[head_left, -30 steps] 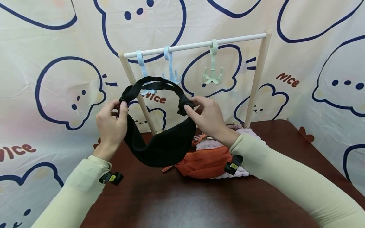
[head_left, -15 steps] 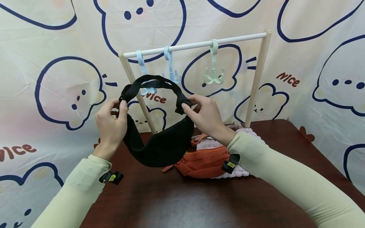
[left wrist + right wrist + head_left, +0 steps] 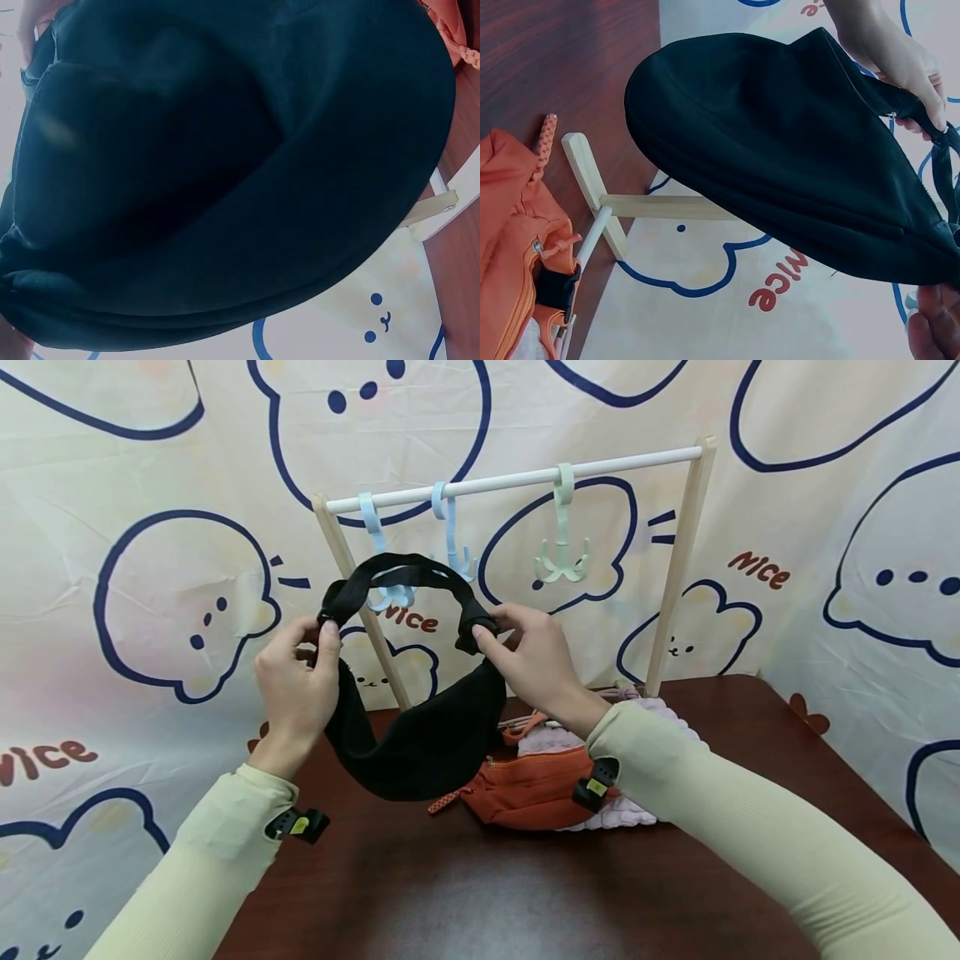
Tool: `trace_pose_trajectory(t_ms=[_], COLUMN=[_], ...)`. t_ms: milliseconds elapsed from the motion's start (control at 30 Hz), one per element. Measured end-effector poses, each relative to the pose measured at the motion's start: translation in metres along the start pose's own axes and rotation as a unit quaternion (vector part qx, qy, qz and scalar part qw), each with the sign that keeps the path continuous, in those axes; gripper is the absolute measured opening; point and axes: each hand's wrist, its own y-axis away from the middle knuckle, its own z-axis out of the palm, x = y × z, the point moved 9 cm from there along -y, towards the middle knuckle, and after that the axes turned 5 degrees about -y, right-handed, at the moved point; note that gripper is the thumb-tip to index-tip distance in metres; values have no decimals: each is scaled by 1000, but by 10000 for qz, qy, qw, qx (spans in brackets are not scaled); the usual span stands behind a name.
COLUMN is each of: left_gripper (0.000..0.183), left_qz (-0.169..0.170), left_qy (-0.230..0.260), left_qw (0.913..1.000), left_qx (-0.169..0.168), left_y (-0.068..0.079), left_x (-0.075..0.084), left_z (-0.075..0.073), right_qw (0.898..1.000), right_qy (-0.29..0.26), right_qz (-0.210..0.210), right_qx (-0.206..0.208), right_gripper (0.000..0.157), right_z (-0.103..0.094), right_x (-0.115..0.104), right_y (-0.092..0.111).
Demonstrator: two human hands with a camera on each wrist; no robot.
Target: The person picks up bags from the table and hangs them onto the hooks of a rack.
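A black fabric bag (image 3: 420,743) with a curved bottom and a strap looping above it hangs in the air between both hands. My left hand (image 3: 298,689) pinches the bag's left end, where the strap joins. At the right end, my right hand (image 3: 538,658) grips the bunched strap between thumb and fingers. In the left wrist view the bag's broad side (image 3: 225,157) hides most of the scene. The right wrist view shows a zipper along the bag's (image 3: 765,150) upper edge. Behind the strap are light blue hooks (image 3: 450,531), partly covered.
A rack with a white rod (image 3: 510,483) and wooden posts (image 3: 678,568) stands at the back of the brown table (image 3: 480,893). A green hook (image 3: 562,539) hangs on it. Below the right arm lie an orange waist bag (image 3: 525,789) and a pale pink fluffy item (image 3: 630,812).
My right hand has moved slightly left and up with its end of the bag, bringing the two ends a little closer. The left hand has hardly moved.
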Motion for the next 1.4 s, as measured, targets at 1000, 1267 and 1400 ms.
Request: trace_pose_trajectory(t_ms=[1000, 1267, 1400], left_gripper=[29, 28, 27], left_qz=[136, 113, 132], left_qy=[-126, -180, -256], left_qw=[9998, 9997, 9993], left_qx=[-92, -155, -254], left_y=[-3, -1, 2], left_x=[7, 6, 6], left_z=[9, 16, 21], right_qw=[9998, 9993, 9989], right_qy=[207, 341, 395], right_qz=[47, 135, 254], right_qx=[2, 10, -8], right_gripper=[23, 23, 24], right_z=[16, 16, 16], right_x=[-1, 3, 8], right_y=[-7, -10, -11])
